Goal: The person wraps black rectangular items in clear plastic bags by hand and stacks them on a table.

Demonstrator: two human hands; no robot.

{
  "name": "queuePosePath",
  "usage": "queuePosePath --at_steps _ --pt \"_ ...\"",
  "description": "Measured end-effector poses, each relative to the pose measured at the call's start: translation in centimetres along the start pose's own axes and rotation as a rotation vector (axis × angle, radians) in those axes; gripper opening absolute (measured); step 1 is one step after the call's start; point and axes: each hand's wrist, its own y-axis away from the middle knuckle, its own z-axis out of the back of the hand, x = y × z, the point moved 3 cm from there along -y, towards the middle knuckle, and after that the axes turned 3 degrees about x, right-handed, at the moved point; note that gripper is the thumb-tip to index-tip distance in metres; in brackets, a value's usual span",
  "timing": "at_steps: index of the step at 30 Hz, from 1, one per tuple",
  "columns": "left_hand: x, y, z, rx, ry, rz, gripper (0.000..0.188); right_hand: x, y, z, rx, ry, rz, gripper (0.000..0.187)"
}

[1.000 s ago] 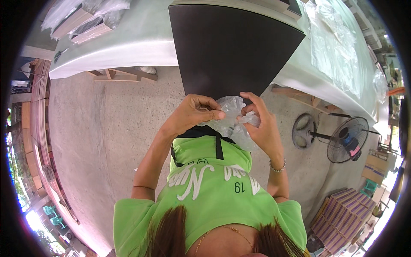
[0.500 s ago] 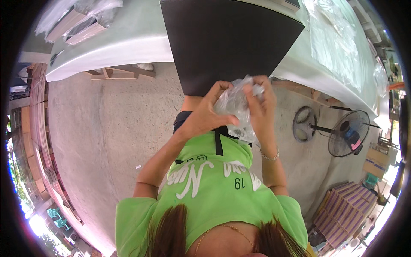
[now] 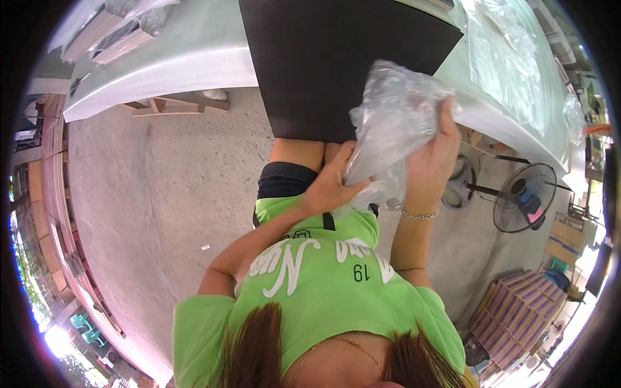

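Note:
A clear, crinkled plastic bag [image 3: 394, 110] spreads between my two hands in front of my body. My left hand [image 3: 331, 189] pinches its lower left edge between thumb and fingers. Higher up on the right, my right hand [image 3: 435, 152] grips the other side, its fingers partly hidden behind the film. Just beyond the bag lies a large flat black board [image 3: 323, 64], its near edge jutting past the table over my thighs. The bag covers part of the board's right side.
A table with a pale cover [image 3: 194, 61] runs across the far side. Clear plastic sheeting [image 3: 504, 64] lies at its right, wrapped flat pieces [image 3: 119, 42] at its left. Below on the right stand a fan [image 3: 524, 197] and a striped box-like stack [image 3: 517, 317].
The bunched plastic has been spread out wider and taller. My right hand has moved up and to the right with it; my left hand has shifted slightly lower.

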Motion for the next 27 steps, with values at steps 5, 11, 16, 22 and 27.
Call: queuePosePath --at_steps 5,11,16,22,27 --pt "0.4 1.6 5.3 0.140 -0.017 0.443 0.038 3.5 -1.0 3.7 -0.226 0.013 0.204 0.034" --pt "1.9 2.4 9.6 0.170 1.118 0.347 0.046 3.0 -0.7 8.7 -0.294 0.013 0.169 0.036" --pt "1.6 2.9 9.4 0.171 0.155 0.209 0.062 2.1 0.2 12.9 -0.386 -0.073 0.143 0.036" --pt "3.9 2.3 9.8 -0.097 0.528 0.440 0.073 2.2 2.7 14.0 -0.696 0.735 0.444 0.049" --pt "1.8 0.8 9.2 -0.035 0.374 0.394 0.065 -0.9 4.9 3.3 -0.125 1.566 0.644 0.070"
